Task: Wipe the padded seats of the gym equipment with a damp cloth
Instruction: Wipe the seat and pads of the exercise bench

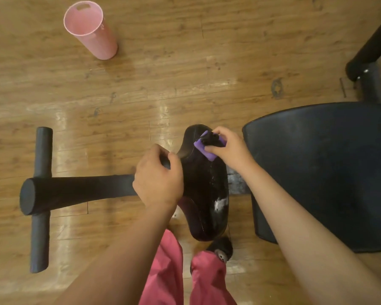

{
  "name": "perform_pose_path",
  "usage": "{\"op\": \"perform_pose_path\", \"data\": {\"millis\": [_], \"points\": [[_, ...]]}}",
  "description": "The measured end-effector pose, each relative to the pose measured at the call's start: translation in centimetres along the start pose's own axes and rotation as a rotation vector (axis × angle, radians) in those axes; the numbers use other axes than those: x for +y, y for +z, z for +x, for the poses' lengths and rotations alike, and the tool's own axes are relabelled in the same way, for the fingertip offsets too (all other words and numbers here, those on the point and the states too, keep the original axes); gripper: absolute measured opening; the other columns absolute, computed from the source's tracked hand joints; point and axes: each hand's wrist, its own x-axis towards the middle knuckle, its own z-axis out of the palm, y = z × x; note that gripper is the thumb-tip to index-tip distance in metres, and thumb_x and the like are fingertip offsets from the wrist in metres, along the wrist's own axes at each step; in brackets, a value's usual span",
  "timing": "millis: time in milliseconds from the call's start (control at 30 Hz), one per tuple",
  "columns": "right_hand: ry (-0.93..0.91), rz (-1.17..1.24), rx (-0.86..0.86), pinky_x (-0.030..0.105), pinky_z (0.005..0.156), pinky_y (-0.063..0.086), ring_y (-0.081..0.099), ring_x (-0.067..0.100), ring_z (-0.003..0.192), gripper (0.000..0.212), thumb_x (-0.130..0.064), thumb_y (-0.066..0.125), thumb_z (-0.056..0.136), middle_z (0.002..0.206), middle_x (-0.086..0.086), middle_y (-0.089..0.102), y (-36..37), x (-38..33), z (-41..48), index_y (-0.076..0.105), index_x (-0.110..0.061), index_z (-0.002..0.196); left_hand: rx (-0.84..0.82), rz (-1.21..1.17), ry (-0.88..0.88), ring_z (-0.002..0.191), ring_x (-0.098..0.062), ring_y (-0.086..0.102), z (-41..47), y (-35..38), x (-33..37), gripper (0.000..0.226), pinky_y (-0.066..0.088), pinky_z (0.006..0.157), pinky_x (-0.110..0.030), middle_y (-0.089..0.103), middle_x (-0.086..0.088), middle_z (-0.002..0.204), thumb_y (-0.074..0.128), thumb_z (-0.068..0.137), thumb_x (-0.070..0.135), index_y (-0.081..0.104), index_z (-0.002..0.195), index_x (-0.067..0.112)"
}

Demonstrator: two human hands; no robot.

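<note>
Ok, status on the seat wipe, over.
Right hand grips purple cloth on black seat. Left hand grips seat edge. White smear on seat. Nothing blocking.

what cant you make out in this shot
All in the head view:
- Seat front: covered by the left hand gripping it.
- Cloth: mostly hidden by the right hand holding it; dampness can't be judged.
- Pad: cut off by the right edge.
- Shoe: partly behind the seat and trouser leg.
</note>
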Motion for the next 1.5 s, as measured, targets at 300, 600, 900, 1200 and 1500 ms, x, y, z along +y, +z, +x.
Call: {"op": "perform_pose_path", "data": {"millis": [300,600,900,1200,1500], "points": [[0.166,0.010,0.199,0.026,0.073,0.044,0.058,0.011,0.101,0.021,-0.019,0.074,0.081,0.100,-0.008,0.064,0.4,2.2,2.7,0.054,-0.021,0.090,-0.001,0.006,0.080,0.069,-0.011,0.051,0.0,0.2,-0.4,0.018,0.032,0.064,-0.030,0.056,0.008,0.072,0.043,0.082,0.037,0.053,0.076,0.024],[0.075,0.178,0.132,0.020,0.069,0.041,0.059,0.006,0.088,0.025,-0.015,0.076,0.078,0.085,-0.011,0.064,1.3,2.3,-1.9,0.053,-0.026,0.081,-0.001,0.033,0.106,0.074,-0.016,0.054,0.1,0.3,-0.7,0.020,0.041,0.064,-0.033,0.058,0.008,0.075,0.040,0.079,0.039,0.053,0.077,0.024],[0.227,0.138,0.268,0.021,0.069,0.045,0.059,0.008,0.092,0.024,-0.016,0.076,0.078,0.093,-0.008,0.062,1.5,4.4,-1.7,0.054,-0.019,0.088,0.014,0.008,0.148,0.072,-0.011,0.053,-0.1,0.4,-0.8,0.017,0.039,0.064,-0.031,0.056,0.010,0.072,0.040,0.080,0.036,0.053,0.078,0.026],[0.188,0.203,0.259,0.021,0.073,0.048,0.061,0.014,0.095,0.024,-0.017,0.074,0.080,0.098,-0.002,0.065,2.6,6.0,-4.3,0.055,-0.013,0.094,0.019,0.030,0.199,0.073,-0.014,0.053,-0.1,0.5,-0.9,0.018,0.036,0.063,-0.029,0.056,0.011,0.074,0.039,0.080,0.037,0.053,0.079,0.025],[0.106,0.276,0.238,0.021,0.074,0.050,0.061,0.004,0.096,0.023,-0.016,0.076,0.078,0.097,-0.008,0.067,2.7,4.2,-5.6,0.057,-0.018,0.089,0.012,0.067,0.218,0.079,-0.018,0.057,0.2,0.6,-1.3,0.021,0.048,0.067,-0.037,0.060,0.007,0.080,0.037,0.079,0.041,0.052,0.079,0.026]]}}
